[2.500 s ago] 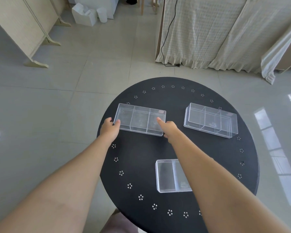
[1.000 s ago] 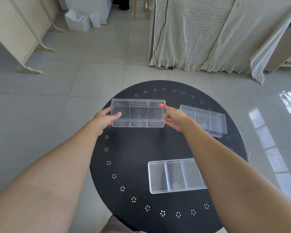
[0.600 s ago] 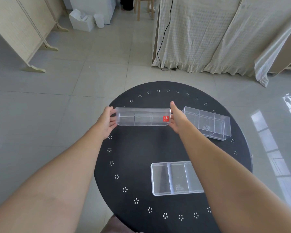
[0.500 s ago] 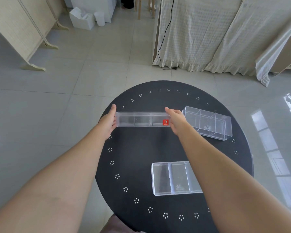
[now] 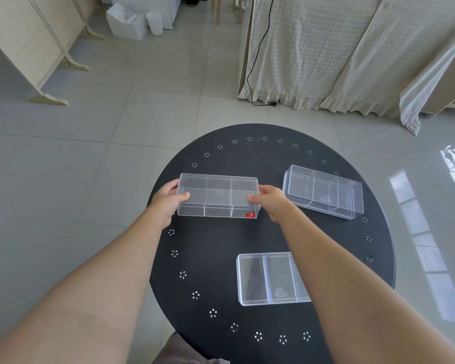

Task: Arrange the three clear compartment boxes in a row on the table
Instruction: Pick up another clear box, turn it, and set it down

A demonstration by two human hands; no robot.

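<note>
Three clear, rigid plastic compartment boxes sit over a round black table (image 5: pixel 268 232) ringed with small hole clusters, on glossy grey tile: the held box (image 5: pixel 217 198) is clasped endwise by left hand (image 5: pixel 166 200) and right hand (image 5: pixel 271 202), the second box (image 5: pixel 323 195) far right, the third box (image 5: pixel 268 279) nearest.

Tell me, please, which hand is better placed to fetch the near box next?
Probably the right hand: its forearm already lies over the near box, on the table's right half; the left hand is farther away.
</note>
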